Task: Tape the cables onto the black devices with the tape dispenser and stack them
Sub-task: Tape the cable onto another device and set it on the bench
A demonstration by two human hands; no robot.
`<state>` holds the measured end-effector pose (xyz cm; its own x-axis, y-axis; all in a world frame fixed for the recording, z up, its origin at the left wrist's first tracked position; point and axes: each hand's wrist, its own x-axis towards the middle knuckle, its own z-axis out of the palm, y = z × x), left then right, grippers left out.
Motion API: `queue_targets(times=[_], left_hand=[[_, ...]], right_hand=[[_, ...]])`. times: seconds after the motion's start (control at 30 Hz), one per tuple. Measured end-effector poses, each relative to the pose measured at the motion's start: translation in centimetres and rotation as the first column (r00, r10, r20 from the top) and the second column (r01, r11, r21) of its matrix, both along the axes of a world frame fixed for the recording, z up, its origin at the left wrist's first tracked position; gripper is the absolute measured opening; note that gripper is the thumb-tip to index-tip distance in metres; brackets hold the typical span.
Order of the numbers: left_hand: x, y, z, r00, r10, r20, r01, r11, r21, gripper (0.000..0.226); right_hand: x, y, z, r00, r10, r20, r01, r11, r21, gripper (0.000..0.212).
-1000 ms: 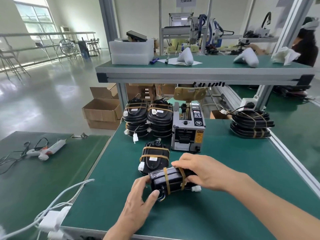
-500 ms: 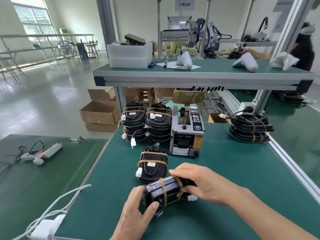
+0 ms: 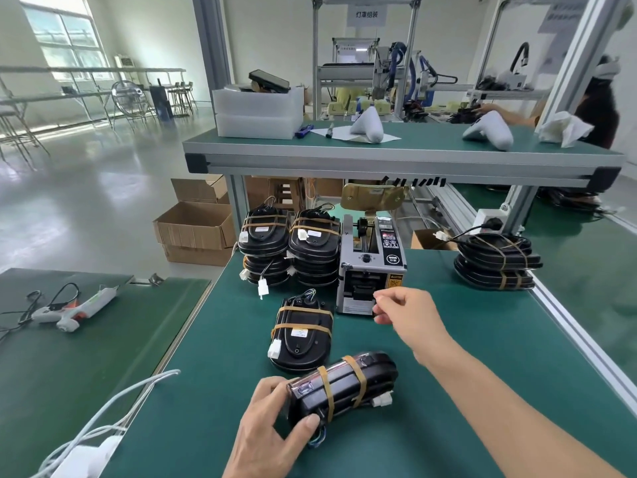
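Right hand [image 3: 406, 315] gone from device [image 3: 344, 386].

Bright window daylight — edges bowed, sharp.

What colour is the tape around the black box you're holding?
Tan-brown strips of tape wrap the black device in the left hand, shown in the head view.

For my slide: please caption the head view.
Left hand steadies a taped black device; right hand reaches at the tape dispenser.
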<state>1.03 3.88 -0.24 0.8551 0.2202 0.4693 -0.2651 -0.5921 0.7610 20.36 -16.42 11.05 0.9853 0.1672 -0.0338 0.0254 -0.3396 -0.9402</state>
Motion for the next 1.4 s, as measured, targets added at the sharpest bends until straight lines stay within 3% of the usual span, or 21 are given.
queue_targets(times=[0.1, 0.3, 0.73, 0.87, 1.4], left_hand=[[0.1, 0.1, 0.0, 1.0, -0.007, 0.019, 0.007, 1.0, -0.007, 0.044], [0.4, 0.2, -0.3, 0.998, -0.013, 0.059, 0.013, 1.0, 0.008, 0.041], [0.6, 0.2, -0.5, 0.996, -0.01, 0.092, 0.009, 1.0, 0.015, 0.039], [0.5, 0.0, -0.2, 0.995, -0.009, 0.095, 0.008, 1.0, 0.011, 0.038], [0.4, 0.1, -0.3, 0.999, -0.009, 0.052, 0.01, 1.0, -0.018, 0.038]], right_hand=[[2.2, 2.2, -1.0, 0.966, -0.179, -0.184, 0.207, 0.967, 0.148, 0.019], [4.2, 5.1, -1.6, 0.85, -0.31, -0.426, 0.459, 0.833, 0.309, 0.017], [5.2, 7.4, -1.7, 0.773, -0.486, -0.407, 0.608, 0.751, 0.258, 0.007], [5.8, 7.6, -2.0, 0.754, -0.514, -0.41, 0.637, 0.726, 0.26, 0.018], [5.8, 7.7, -2.1, 0.712, -0.504, -0.489, 0.676, 0.68, 0.283, 0.03]])
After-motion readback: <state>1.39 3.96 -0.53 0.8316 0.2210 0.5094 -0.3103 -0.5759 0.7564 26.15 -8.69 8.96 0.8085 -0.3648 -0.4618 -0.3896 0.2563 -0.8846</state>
